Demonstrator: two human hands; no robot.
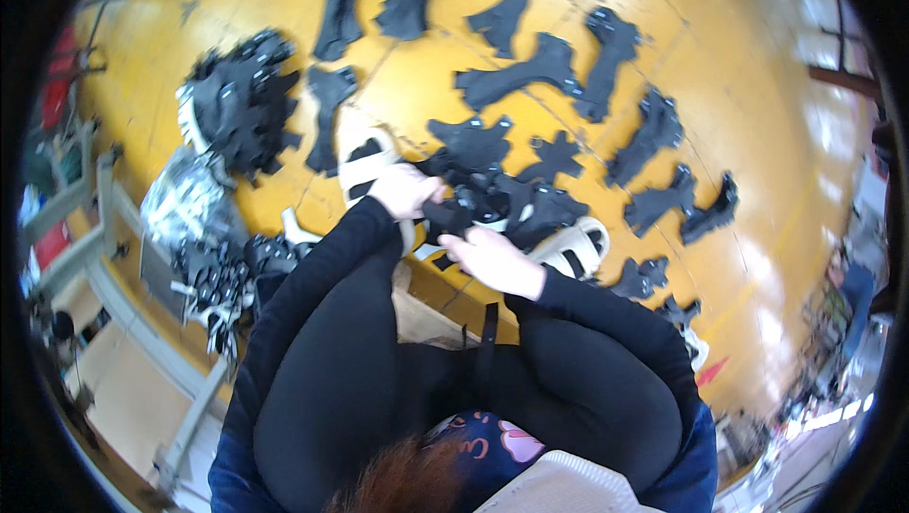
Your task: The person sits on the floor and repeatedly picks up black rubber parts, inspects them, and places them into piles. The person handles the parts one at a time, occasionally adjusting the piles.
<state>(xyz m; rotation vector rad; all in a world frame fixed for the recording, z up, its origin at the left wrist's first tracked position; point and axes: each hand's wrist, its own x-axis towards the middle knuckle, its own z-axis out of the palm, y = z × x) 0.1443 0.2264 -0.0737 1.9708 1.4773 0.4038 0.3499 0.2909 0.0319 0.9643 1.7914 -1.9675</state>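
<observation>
Holding a black flat piece [453,215] with both hands, low above the yellow floor [748,68], between two white sandals [365,161]. Left hand [405,189] closed on its left end, right hand [492,257] closed on its near edge. Dark, matte, irregular in shape, with small pale tags. Similar black pieces [525,68] spread flat on the floor beyond, a heap [241,101] more to the left.

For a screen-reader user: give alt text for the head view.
Seen from above, a seated person's left hand and right hand grip a black fabric piece over a yellow floor spread with similar black cut pieces; a heap of them lies left.
</observation>
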